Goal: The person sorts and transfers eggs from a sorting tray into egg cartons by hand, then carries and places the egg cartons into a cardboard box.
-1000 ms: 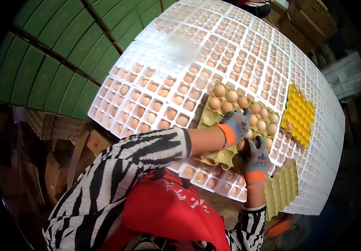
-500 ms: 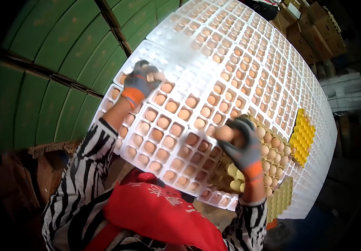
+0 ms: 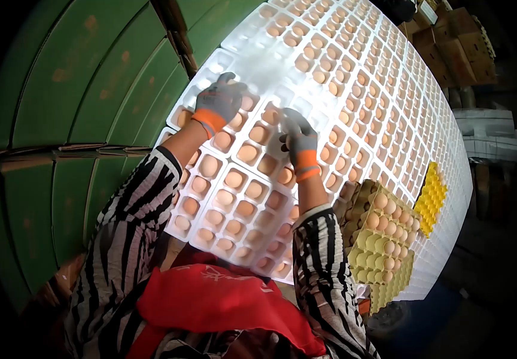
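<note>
My left hand (image 3: 221, 100), in a grey glove with an orange cuff, is curled low over a white foam egg tray (image 3: 215, 66), closed on an egg mostly hidden by the fingers. Beside its fingertips an egg (image 3: 248, 103) sits in the tray. My right hand (image 3: 297, 133), gloved alike, reaches over the neighbouring cells. Its fingers close round an egg (image 3: 272, 114) at the tray's surface; the glove hides part of the grip. Brown eggs (image 3: 247, 153) fill the cells nearer my body, while several cells beyond my hands hold none.
Stacked green boxes (image 3: 67, 72) stand close on my left. To the right, a pulp egg tray (image 3: 369, 251) holds eggs on the foam trays, with a yellow tray (image 3: 431, 200) beyond it. Brown cartons (image 3: 456, 51) are piled at the far right.
My right hand has moved left and away from the pulp tray, to the cells beside my left hand. Eggs have gone from the pulp tray's near rows. My view has shifted.
</note>
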Demonstrator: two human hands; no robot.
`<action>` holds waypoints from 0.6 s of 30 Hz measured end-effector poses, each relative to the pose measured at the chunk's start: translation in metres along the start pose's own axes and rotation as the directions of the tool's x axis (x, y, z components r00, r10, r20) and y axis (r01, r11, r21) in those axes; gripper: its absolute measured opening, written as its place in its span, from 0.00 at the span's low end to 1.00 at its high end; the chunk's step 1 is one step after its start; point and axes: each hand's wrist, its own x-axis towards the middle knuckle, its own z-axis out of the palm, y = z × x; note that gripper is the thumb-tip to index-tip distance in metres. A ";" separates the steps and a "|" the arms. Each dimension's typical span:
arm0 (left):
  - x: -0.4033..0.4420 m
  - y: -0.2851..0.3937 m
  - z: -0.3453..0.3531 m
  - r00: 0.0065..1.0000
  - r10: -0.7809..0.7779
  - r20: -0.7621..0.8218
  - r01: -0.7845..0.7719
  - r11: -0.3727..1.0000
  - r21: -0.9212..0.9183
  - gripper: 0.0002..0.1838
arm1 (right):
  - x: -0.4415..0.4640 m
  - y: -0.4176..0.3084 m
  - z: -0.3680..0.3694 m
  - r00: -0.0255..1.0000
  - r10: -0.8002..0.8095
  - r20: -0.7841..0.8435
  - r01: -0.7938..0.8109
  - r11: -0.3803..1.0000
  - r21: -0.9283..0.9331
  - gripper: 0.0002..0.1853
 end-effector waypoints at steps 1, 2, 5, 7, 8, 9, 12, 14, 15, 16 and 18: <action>0.004 -0.020 0.015 0.996 0.008 -0.086 -0.016 0.996 -0.092 0.17 | -0.002 0.005 -0.009 0.999 -0.047 0.014 0.042 0.971 0.237 0.17; 0.010 -0.026 0.013 0.994 -0.055 -0.091 0.037 0.982 -0.187 0.18 | -0.003 0.004 -0.011 0.983 -0.167 -0.070 0.180 0.952 0.249 0.18; 0.016 -0.036 0.009 0.978 -0.162 -0.133 0.047 0.789 -0.612 0.16 | -0.006 0.014 -0.010 0.887 -0.433 -0.159 0.444 0.895 0.037 0.19; 0.014 -0.030 -0.001 0.943 -0.328 -0.057 0.122 0.498 -0.858 0.16 | -0.002 0.038 0.000 0.745 -0.664 -0.057 0.633 0.732 -0.253 0.19; 0.018 -0.046 0.015 0.940 -0.216 -0.263 -0.145 0.445 -0.884 0.17 | -0.005 0.041 0.000 0.695 -0.696 0.177 0.678 0.554 -0.484 0.21; 0.015 -0.046 0.013 0.931 -0.201 -0.306 -0.180 0.478 -0.860 0.18 | -0.008 0.043 0.001 0.605 -0.688 0.401 0.737 0.293 -0.610 0.24; 0.005 -0.046 0.008 0.902 -0.098 -0.421 -0.230 0.715 -0.660 0.21 | -0.024 0.047 0.002 0.670 -0.705 0.230 0.706 0.510 -0.492 0.25; 0.004 -0.054 0.011 0.899 0.047 -0.435 -0.221 0.907 -0.359 0.19 | -0.050 0.044 -0.004 0.762 -0.645 0.052 0.603 0.678 -0.419 0.27; 0.008 -0.062 0.018 0.896 0.128 -0.425 -0.228 0.954 -0.195 0.18 | -0.066 0.040 -0.007 0.749 -0.659 0.063 0.629 0.679 -0.377 0.27; 0.019 -0.096 0.047 0.888 0.110 -0.447 -0.250 0.931 -0.266 0.17 | -0.084 0.036 -0.011 0.736 -0.674 0.068 0.651 0.676 -0.346 0.28; 0.042 -0.159 0.096 0.892 0.044 -0.450 -0.236 0.894 -0.380 0.16 | -0.126 0.032 -0.026 0.742 -0.661 0.108 0.655 0.683 -0.324 0.28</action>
